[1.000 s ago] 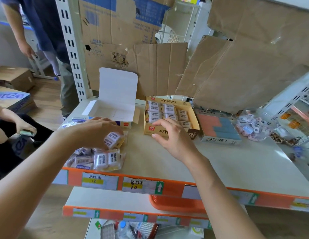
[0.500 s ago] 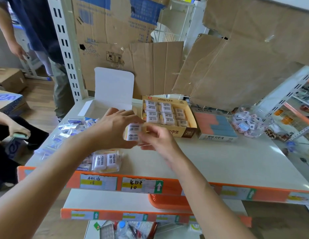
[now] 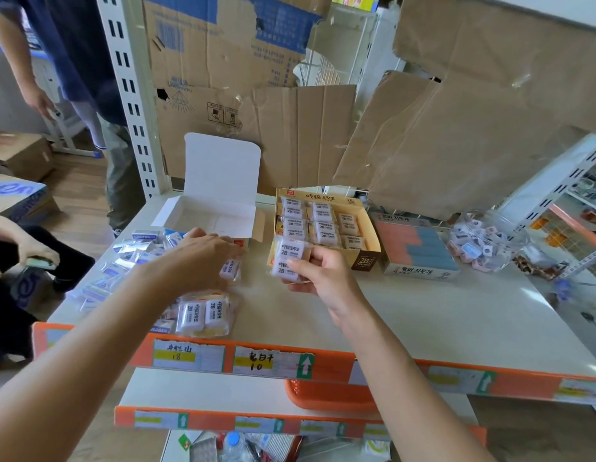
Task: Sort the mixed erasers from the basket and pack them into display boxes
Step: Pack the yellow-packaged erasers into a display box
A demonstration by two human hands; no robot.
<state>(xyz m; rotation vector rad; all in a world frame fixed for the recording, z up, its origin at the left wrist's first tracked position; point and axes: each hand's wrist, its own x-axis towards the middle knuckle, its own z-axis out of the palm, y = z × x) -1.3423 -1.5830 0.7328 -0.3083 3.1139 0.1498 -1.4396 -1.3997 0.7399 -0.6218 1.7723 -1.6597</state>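
My right hand [image 3: 319, 278] holds a wrapped pack of two white 2B erasers [image 3: 288, 260] just in front of the tan display box [image 3: 366, 258], which holds several matching erasers. My left hand [image 3: 196, 258] reaches over the loose pile on the shelf, its fingers on a wrapped 2B eraser [image 3: 229, 269]. Another wrapped pair of 2B erasers [image 3: 205, 313] lies near the shelf's front edge. Blue-sleeved erasers [image 3: 136, 251] are scattered at the left. An open white display box [image 3: 220, 181] stands behind my left hand.
A box of pink and blue erasers [image 3: 419, 251] sits right of the tan box, beside a clear tub of small erasers [image 3: 483, 241]. Cardboard sheets lean behind. An orange basket [image 3: 326, 393] shows under the shelf. One person stands at far left and another crouches below.
My right hand took the eraser pack from my left hand and carried it toward the tan box. My left hand dropped back onto the loose pile.
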